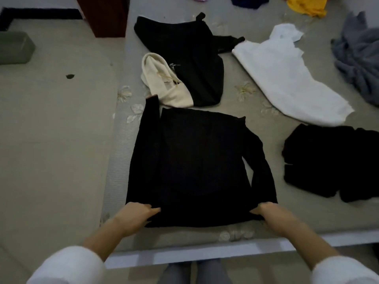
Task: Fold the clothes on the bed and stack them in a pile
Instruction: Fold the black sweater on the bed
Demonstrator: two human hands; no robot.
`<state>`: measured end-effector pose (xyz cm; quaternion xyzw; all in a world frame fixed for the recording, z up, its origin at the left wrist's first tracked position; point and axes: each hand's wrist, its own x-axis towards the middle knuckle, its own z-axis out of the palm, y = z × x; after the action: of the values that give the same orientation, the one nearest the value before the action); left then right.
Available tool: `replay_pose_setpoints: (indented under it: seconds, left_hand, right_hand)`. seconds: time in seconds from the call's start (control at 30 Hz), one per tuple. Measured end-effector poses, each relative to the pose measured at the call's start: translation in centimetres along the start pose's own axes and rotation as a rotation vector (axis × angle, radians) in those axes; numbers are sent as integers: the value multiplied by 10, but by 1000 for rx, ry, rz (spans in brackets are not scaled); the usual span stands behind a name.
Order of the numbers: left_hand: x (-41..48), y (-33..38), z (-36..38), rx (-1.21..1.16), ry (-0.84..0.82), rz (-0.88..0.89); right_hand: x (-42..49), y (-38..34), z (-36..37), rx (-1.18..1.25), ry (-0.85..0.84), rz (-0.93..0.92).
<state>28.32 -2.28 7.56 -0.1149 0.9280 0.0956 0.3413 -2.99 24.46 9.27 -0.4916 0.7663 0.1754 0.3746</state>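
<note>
The black top [194,160] is pinched at its bottom edge by my left hand [137,214] and right hand [267,214], and most other clothes [287,78] are not folded.

no readable text, labels, numbers

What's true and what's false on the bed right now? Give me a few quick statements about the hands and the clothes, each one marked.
1. The left hand and the right hand both hold the near hem of the black top. True.
2. The white shirt lies to the left of the black top. False: it lies farther back, to the right.
3. A yellow cloth lies at the far end of the view. True.
4. The black top is rolled into a ball. False: it lies spread flat on the bed.
</note>
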Motion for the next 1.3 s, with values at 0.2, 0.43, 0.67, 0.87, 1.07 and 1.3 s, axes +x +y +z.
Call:
replay_pose_setpoints:
  seconds: [0.2, 0.43, 0.67, 0.87, 1.07, 1.3]
  left_hand:
    - [18, 14, 27, 16, -386, 92]
    - [75, 7, -16, -455, -213, -125]
    - [177, -35, -90, -583, 309, -355]
    - [255, -80, -118, -529, 609, -444]
    - [306, -122, -130, -342, 573, -359]
    - [299, -143, -123, -247, 644, -271]
  right_hand:
    - [6, -4, 51, -99, -218, 44]
    - [48, -1, 15, 467, 50, 221]
    - [138, 23, -66, 656, 406, 278]
    - [217, 47, -116, 673, 687, 239]
    - [279, 61, -151, 649, 643, 198]
    - [282, 60, -137, 495, 748, 310]
